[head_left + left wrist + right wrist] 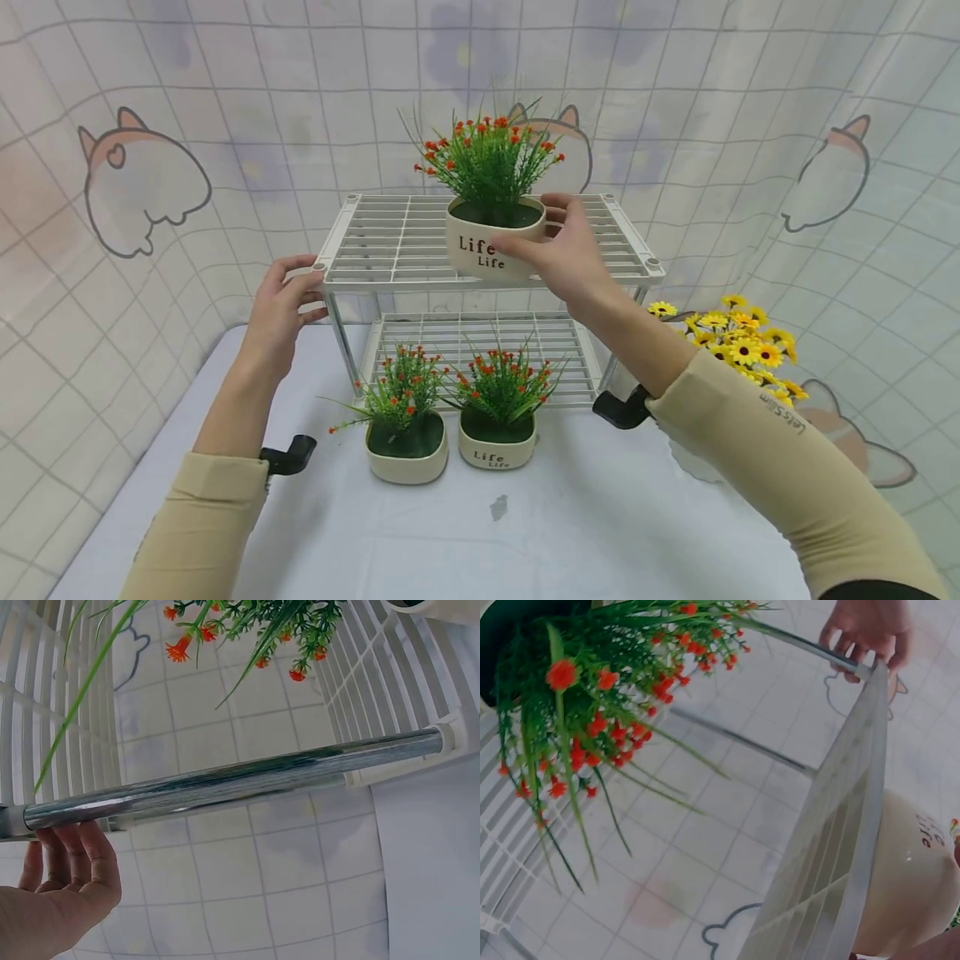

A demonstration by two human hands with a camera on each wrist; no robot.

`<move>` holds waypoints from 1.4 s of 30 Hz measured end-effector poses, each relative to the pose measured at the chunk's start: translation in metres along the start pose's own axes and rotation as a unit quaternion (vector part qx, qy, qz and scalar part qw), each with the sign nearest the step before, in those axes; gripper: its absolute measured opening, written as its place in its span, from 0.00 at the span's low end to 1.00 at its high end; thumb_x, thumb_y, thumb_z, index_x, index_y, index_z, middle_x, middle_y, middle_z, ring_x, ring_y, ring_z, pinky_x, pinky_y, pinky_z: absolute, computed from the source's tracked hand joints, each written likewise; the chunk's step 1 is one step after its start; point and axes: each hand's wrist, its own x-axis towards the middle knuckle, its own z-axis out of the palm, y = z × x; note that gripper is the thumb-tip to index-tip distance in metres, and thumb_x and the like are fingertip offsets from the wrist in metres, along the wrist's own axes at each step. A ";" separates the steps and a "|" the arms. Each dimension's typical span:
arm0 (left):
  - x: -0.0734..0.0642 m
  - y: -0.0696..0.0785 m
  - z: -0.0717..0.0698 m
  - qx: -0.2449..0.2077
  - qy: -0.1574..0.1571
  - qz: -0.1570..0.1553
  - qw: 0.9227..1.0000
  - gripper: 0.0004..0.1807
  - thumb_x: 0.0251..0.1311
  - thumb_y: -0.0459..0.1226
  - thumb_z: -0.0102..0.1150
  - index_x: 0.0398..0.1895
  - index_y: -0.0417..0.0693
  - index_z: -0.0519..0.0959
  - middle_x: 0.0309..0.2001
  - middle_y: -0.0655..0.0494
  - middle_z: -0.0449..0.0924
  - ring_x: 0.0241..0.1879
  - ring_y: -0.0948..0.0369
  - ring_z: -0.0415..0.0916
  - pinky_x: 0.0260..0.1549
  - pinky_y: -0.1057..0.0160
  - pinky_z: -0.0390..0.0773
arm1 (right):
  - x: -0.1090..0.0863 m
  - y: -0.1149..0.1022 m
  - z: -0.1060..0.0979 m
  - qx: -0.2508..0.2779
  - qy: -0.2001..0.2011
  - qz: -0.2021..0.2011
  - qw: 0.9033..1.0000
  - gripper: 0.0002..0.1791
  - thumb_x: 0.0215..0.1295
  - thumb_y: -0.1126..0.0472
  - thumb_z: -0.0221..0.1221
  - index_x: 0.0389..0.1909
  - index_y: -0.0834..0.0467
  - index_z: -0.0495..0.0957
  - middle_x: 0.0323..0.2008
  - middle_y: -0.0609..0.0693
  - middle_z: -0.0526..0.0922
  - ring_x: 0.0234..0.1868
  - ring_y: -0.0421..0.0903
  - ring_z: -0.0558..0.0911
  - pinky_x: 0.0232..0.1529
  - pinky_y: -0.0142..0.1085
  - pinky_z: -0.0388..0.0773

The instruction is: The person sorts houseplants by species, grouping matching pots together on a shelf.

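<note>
My right hand [573, 254] grips a cream oval flowerpot [465, 242] lettered "Life", planted with green grass and small red flowers. It is at the front edge of the white two-tier rack's [375, 242] upper tier; whether its base touches the slats I cannot tell. In the right wrist view this pot [915, 877] shows beside the upper tier. At the rack's upper left corner, my left hand [277, 312] holds on, and in the left wrist view its fingers [97, 851] bend against the metal post [247, 784].
Two matching pots, a left one [408, 468] and a right one [498, 450], stand before the lower tier [480, 321] on the white tablecloth [420, 542]. Yellow flowers [742, 346] stand right of the rack, partly behind my right arm. A patterned curtain [300, 100] hangs behind.
</note>
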 end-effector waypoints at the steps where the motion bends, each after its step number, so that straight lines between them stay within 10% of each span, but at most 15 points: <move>1: 0.000 0.000 0.000 -0.003 -0.001 -0.001 1.000 0.20 0.77 0.44 0.51 0.66 0.50 0.65 0.54 0.50 0.76 0.49 0.56 0.75 0.52 0.57 0.71 | 0.000 -0.001 0.001 0.001 -0.004 0.001 1.000 0.48 0.61 0.62 0.73 0.76 0.57 0.54 0.69 0.57 0.63 0.67 0.51 0.69 0.63 0.45 0.72; 42: 0.002 -0.005 -0.005 -0.009 -0.003 0.003 1.000 0.16 0.78 0.44 0.50 0.64 0.54 0.66 0.48 0.60 0.78 0.49 0.60 0.75 0.50 0.61 0.71 | 0.045 -0.009 0.111 -0.033 -0.013 -0.067 0.997 0.42 0.57 0.60 0.76 0.67 0.63 0.62 0.54 0.56 0.75 0.53 0.48 0.79 0.49 0.35 0.79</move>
